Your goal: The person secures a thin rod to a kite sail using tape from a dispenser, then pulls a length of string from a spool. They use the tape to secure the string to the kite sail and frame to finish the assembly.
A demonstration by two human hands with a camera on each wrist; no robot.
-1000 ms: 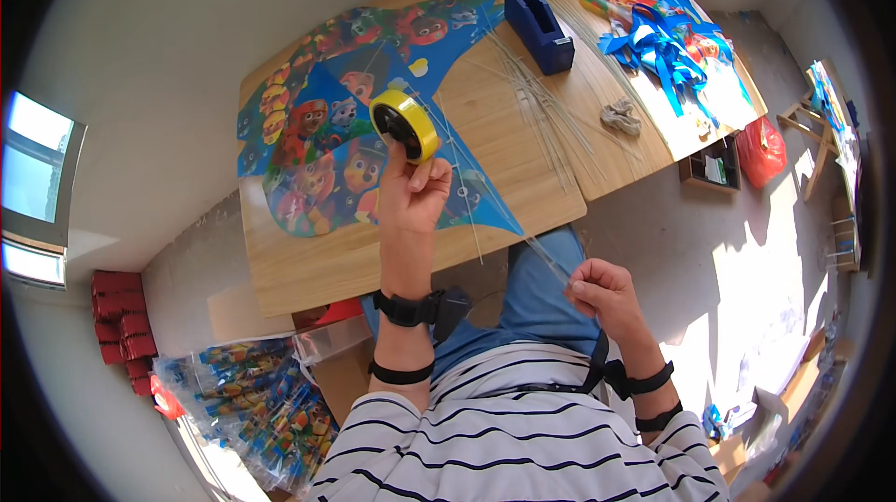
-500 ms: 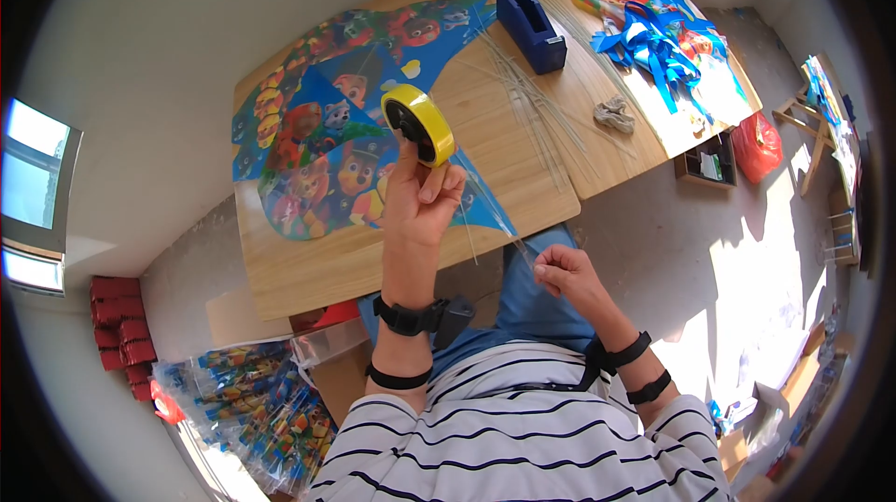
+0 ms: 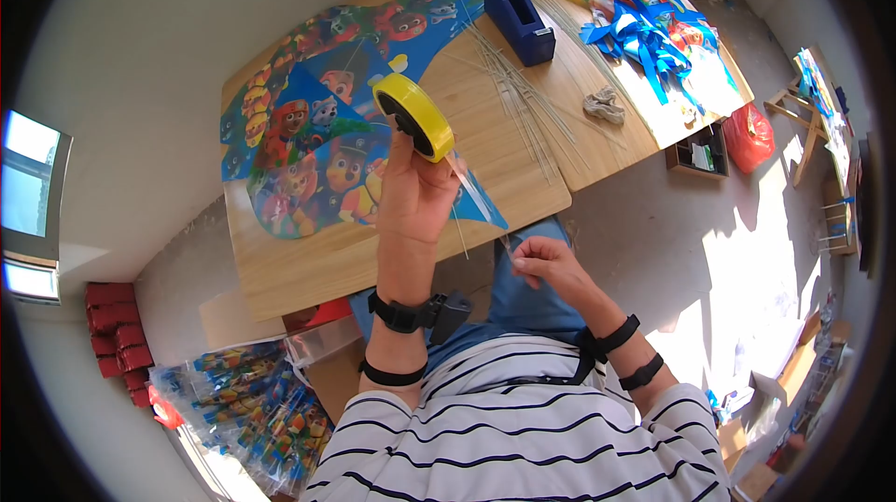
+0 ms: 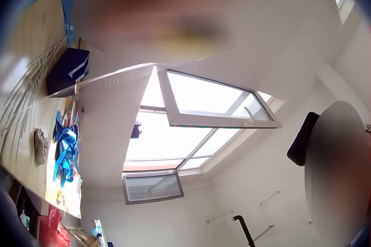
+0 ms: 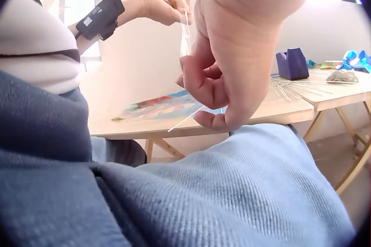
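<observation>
My left hand (image 3: 413,194) holds up a roll of yellow tape (image 3: 436,126) above the near side of the table. From the roll a clear strip of tape (image 3: 478,196) runs down to my right hand (image 3: 553,264), which pinches its end between thumb and finger. In the right wrist view the strip (image 5: 185,38) stretches between both hands. Under the roll, a blue sheet (image 3: 308,175) printed with cartoon dogs lies on the table, and a thin rod (image 3: 460,230) juts past the table's near edge. The left wrist view is blurred at the hand.
A dark blue tape dispenser (image 3: 519,24) stands on the wooden table (image 3: 308,271) without a roll. Beside it lie several thin rods (image 3: 527,110) and a crumpled beige lump (image 3: 604,106). Blue ribbons (image 3: 644,40) pile up on more printed sheets. Packed bags (image 3: 247,409) are at lower left.
My right hand has come up and left, closer to the roll, and the strip between the hands looks shorter. My left hand keeps the roll raised, with only a slight shift.
</observation>
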